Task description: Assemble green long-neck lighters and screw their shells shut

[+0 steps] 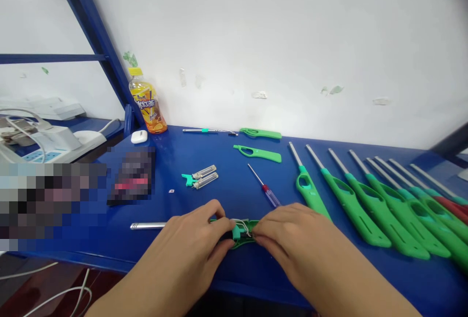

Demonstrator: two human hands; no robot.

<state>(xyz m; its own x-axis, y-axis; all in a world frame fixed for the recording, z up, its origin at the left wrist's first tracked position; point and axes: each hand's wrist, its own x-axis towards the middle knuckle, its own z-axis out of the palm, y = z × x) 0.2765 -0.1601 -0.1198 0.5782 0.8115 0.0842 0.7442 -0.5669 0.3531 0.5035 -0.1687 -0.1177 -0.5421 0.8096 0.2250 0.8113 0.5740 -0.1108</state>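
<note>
Near the table's front edge, a green lighter with its casing opened [239, 245] lies between my hands, its metal tube [148, 226] pointing left. My left hand [204, 234] grips it near the teal trigger [237, 232], thumb and forefinger closed on the part. My right hand [288, 231] pinches the handle end, fingers pressed together beside thin pale wires and a black piece. What exactly the right fingertips hold is partly hidden. Just beyond my right hand lies a screwdriver [270, 195] with a purple clear handle and a red collar.
Several assembled green lighters [369, 209] lie along the right. Behind are two green casing halves [259, 155], a loose metal tube [199, 130], and clear fuel tanks with a teal piece [204, 178]. A drink bottle [148, 105], white earphone case [139, 136] and dark blurred item [133, 175] stand left.
</note>
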